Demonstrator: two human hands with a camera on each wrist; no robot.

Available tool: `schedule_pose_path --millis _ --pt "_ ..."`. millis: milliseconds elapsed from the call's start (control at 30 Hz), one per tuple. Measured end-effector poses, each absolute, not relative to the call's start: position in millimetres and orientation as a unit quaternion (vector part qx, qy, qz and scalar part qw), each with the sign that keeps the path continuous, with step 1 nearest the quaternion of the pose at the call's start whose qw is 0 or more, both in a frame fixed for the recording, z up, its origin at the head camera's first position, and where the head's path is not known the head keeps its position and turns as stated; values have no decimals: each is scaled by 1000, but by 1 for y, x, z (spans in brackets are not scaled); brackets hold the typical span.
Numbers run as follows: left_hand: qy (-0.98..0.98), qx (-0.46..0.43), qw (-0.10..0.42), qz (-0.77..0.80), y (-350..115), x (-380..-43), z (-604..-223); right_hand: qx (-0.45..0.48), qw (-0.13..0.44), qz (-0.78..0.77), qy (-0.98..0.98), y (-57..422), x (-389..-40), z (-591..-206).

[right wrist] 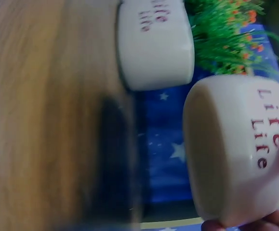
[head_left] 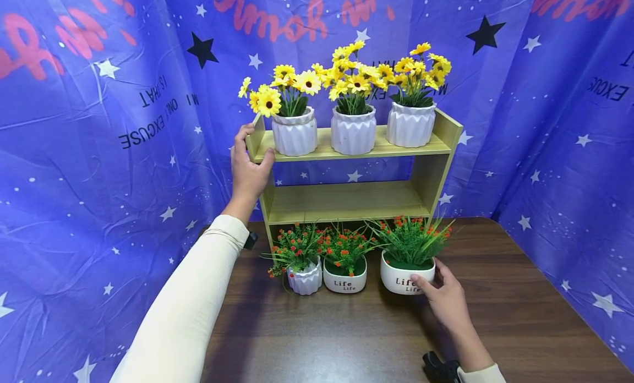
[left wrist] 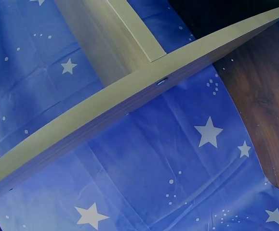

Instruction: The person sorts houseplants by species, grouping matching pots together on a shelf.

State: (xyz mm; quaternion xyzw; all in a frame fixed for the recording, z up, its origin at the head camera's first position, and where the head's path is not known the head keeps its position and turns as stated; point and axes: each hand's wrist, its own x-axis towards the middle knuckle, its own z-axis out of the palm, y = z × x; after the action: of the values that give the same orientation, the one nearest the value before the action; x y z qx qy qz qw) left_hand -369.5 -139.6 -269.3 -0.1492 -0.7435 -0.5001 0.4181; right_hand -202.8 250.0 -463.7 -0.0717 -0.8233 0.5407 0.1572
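Observation:
My left hand (head_left: 249,168) grips the upper left end of a two-board wooden shelf (head_left: 351,201), thumb in front and fingers at the outer side panel. In the left wrist view that side panel (left wrist: 105,103) crosses the picture at a slant. My right hand (head_left: 448,297) holds a white oval flowerpot (right wrist: 245,149) marked "Life", with grass and small orange-red flowers (head_left: 408,240). Its underside shows in the right wrist view, raised off the table. To its left stand a similar "Life" pot (head_left: 345,281) and a ribbed white pot (head_left: 305,278), both with red flowers.
Along the top board stand three ribbed white pots, left (head_left: 295,134), middle (head_left: 354,132) and right (head_left: 411,127), with yellow flowers. The lower board (head_left: 346,201) is bare. A dark wooden table (head_left: 346,333) carries the shelf. Blue star-printed cloth (head_left: 559,152) hangs behind and at both sides.

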Motion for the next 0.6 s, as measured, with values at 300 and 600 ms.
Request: schedule_pose_path --millis 300,600 --pt "-751 -141 408 -500 -140 -369 -270 -64 189 557 -806 250 -197 -438" --pt "-748 -143 405 -506 -140 -369 -269 -49 219 552 -803 252 -206 -402"
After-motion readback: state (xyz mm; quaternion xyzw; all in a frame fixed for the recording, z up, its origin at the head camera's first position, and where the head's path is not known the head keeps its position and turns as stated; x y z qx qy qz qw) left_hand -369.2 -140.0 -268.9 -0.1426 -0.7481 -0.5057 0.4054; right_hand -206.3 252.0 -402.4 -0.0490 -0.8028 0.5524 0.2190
